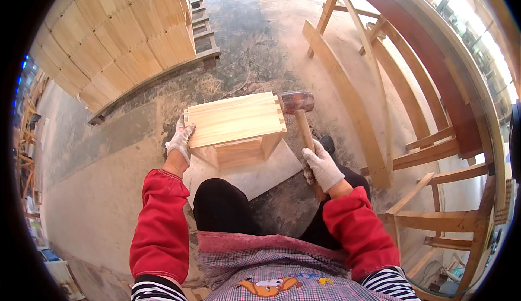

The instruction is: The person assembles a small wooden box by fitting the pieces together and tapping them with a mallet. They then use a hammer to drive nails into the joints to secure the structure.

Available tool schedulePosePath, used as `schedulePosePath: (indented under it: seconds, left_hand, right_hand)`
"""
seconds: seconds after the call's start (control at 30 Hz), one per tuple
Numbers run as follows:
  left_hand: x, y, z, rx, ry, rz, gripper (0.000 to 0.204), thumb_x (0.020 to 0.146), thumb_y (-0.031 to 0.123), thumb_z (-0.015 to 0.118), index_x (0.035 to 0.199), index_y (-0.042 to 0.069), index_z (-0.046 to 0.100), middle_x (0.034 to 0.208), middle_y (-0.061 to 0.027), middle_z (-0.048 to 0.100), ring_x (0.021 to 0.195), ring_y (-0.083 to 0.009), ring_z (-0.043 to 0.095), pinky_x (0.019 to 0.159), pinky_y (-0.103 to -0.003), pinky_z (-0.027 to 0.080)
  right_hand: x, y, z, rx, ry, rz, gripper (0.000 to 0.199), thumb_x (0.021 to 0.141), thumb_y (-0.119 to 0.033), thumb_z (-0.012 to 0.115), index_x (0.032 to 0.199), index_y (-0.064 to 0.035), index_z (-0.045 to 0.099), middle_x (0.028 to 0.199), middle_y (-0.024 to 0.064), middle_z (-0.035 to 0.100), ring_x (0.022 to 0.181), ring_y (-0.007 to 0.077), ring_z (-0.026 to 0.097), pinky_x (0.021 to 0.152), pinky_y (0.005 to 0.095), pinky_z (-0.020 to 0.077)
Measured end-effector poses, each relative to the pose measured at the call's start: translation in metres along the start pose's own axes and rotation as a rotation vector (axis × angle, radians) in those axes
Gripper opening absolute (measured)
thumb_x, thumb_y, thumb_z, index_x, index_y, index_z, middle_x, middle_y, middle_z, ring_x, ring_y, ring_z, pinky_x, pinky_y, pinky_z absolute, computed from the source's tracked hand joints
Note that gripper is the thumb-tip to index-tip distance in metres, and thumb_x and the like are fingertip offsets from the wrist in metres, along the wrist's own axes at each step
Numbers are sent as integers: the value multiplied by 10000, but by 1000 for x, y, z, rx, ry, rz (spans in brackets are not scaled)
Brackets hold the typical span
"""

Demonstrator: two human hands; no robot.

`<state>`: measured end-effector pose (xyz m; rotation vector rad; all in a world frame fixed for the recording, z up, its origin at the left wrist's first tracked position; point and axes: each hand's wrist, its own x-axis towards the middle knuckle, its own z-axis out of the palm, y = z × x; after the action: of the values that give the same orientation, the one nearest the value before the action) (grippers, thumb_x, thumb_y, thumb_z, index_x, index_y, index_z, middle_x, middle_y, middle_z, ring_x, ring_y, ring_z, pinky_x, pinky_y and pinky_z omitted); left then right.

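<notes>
A pale wooden drawer box (236, 121) with dovetailed corners stands in front of my knees on a white board (277, 168) on the floor. My left hand (180, 138), in a white glove, is pressed against the box's left end, its fingers partly behind the edge. My right hand (323, 168), gloved too, is wrapped round the wooden handle of a mallet (298, 102). The mallet's dark brown head is beside the box's right end, by the dovetail joints; whether it touches the wood I cannot tell.
Stacked wooden boxes (116, 35) rest on a pallet (203, 54) at the far left. Along the right side a wooden frame (429, 84) and a long leaning plank (353, 105) rise near my right arm. My knees (220, 203) flank the near side of the white board.
</notes>
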<state>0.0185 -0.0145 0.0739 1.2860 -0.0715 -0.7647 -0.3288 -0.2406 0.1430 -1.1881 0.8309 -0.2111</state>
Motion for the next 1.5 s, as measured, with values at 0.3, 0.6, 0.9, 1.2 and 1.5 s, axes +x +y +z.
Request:
schedulePosePath:
  seconds: [0.3, 0.6, 0.9, 1.2, 1.5]
  left_hand:
    - [-34, 35, 62, 1454, -19, 824, 903, 881, 466, 675, 1568, 33, 282, 1597, -216, 323, 1493, -370, 281, 1237, -452, 202]
    - [-41, 37, 137, 1993, -395, 891, 1011, 791, 540, 723, 1560, 32, 306, 1608, -214, 312, 1511, -361, 251, 1257, -491, 121]
    - [-44, 44, 126, 2003, -358, 858, 928, 813, 406, 703, 1575, 64, 298, 1625, -187, 304, 1522, -330, 252, 1259, -462, 134]
    - [-35, 39, 133, 1951, -376, 933, 930, 779, 383, 716, 1556, 48, 331, 1613, -195, 321, 1508, -345, 279, 1262, -465, 132]
    - [-34, 41, 135, 1947, -407, 901, 923, 768, 353, 720, 1552, 48, 339, 1612, -198, 322, 1511, -344, 270, 1262, -463, 138]
  right_hand:
    - [-56, -53, -9, -430, 145, -287, 580, 974, -142, 610, 1487, 22, 394, 1106, 115, 657, 891, 155, 635, 787, 270, 515]
    - [-88, -70, -1, -857, 294, -793, 616, 941, -81, 646, 1483, 36, 378, 1251, 315, 614, 1117, 409, 665, 960, 427, 508]
    - [-84, -112, 3, -951, 190, -692, 545, 925, -159, 658, 1421, -29, 473, 1063, 302, 657, 997, 468, 662, 839, 450, 541]
    - [-43, -71, -23, -1187, 151, -455, 410, 957, -296, 610, 1305, -107, 505, 946, 281, 681, 917, 486, 651, 776, 540, 520]
    - [-35, -66, 11, -770, 343, -824, 284, 964, -195, 617, 1178, -35, 521, 897, 283, 663, 876, 487, 648, 717, 516, 506]
